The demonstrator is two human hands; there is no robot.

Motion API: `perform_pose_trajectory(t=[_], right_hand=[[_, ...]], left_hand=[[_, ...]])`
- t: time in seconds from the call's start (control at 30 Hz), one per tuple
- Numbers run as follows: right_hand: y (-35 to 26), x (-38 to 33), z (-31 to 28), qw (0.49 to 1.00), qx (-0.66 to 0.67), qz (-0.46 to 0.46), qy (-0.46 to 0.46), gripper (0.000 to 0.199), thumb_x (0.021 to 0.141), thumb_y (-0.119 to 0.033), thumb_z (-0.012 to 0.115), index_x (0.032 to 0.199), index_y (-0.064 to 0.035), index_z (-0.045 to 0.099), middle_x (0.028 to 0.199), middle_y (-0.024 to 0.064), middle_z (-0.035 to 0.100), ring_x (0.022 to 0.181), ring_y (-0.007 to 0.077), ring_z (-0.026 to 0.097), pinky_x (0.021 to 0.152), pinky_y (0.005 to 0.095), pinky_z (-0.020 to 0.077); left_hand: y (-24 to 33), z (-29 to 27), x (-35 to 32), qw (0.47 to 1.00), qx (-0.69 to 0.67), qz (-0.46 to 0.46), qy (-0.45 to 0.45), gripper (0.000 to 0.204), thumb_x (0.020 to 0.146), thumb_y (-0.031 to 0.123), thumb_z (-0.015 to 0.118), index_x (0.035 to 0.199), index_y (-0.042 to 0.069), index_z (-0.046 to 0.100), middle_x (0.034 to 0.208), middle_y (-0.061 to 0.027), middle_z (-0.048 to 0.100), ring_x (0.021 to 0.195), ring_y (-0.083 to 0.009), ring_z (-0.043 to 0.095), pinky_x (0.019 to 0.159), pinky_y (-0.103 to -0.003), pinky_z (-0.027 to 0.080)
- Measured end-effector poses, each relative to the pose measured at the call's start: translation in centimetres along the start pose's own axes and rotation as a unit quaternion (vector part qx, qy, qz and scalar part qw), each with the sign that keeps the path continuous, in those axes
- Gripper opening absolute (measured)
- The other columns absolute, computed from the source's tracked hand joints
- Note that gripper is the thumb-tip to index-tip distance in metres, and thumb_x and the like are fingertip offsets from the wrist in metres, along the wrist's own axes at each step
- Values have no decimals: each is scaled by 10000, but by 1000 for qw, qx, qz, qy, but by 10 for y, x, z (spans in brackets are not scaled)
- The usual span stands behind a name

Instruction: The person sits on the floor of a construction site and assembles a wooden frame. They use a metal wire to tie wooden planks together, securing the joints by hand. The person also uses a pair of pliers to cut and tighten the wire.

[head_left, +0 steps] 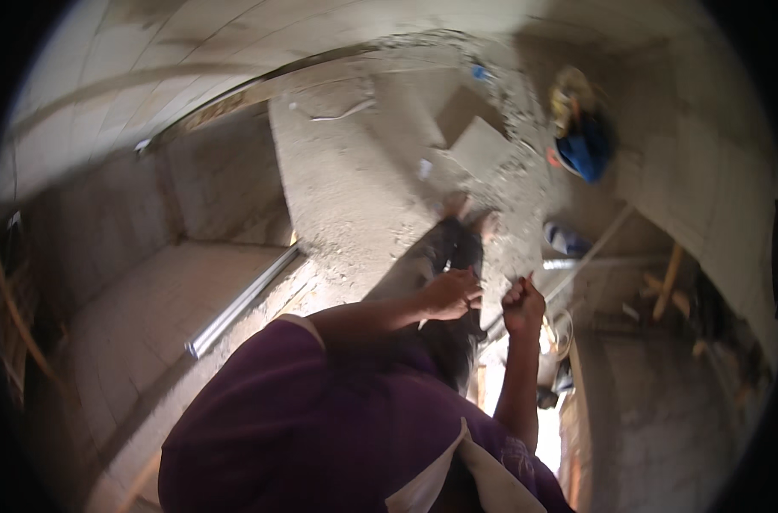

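My left hand (451, 295) is held in front of my body, with its fingers curled closed. A short gap to its right, my right hand (523, 306) is raised with the fingers pinched together. Anything in either grip is too small or blurred to make out. Below the hands are my dark trousers (440, 256) and my bare feet (470, 218) on the dusty floor (354, 188). A purple shirt (320, 427) covers my arms down to about the elbows.
A pale flat square piece (480, 147) lies ahead on the floor. To the right are a blue and yellow bundle (583, 145), a dark slipper (567, 238) and a long pole (607, 235). A metal bar (243, 303) runs along the floor's left edge, beside a lower area.
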State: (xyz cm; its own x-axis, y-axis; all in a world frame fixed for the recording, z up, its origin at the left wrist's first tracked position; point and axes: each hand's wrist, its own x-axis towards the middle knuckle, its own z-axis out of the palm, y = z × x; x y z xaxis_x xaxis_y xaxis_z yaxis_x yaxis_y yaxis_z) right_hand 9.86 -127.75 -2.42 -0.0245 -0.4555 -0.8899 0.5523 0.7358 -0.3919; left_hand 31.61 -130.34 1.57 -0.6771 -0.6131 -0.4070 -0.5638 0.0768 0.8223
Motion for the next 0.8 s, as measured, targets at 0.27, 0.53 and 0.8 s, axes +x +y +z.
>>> perform_pose_trajectory(t=[0.27, 0.53, 0.8], right_hand=[[73, -32, -30, 959, -173, -210, 81, 149, 904, -185, 566, 818, -66, 588, 706, 68, 583, 616, 204, 556, 583, 354, 470], [25, -119, 38, 874, 480, -7, 73, 96, 870, -132, 591, 844, -39, 591, 772, 92, 600, 652, 200, 577, 601, 322, 493], [58, -152, 49, 858, 495, -45, 130, 98, 857, -160, 633, 841, -67, 608, 780, 44, 607, 711, 156, 575, 652, 284, 443]], left_hand=[[41, -19, -15, 977, -186, -95, -37, 184, 909, 158, 614, 992, -2, 650, 860, -125, 707, 753, -224, 692, 671, -334, 551], [59, -45, -23, 880, -334, -325, -97, 443, 890, 157, 654, 1255, -29, 484, 1068, -144, 629, 797, -194, 678, 682, -273, 573], [97, -55, -23, 847, -460, -222, -145, 756, 899, 59, 552, 1531, 95, 139, 1490, -158, 329, 1314, -314, 437, 1015, -436, 453]])
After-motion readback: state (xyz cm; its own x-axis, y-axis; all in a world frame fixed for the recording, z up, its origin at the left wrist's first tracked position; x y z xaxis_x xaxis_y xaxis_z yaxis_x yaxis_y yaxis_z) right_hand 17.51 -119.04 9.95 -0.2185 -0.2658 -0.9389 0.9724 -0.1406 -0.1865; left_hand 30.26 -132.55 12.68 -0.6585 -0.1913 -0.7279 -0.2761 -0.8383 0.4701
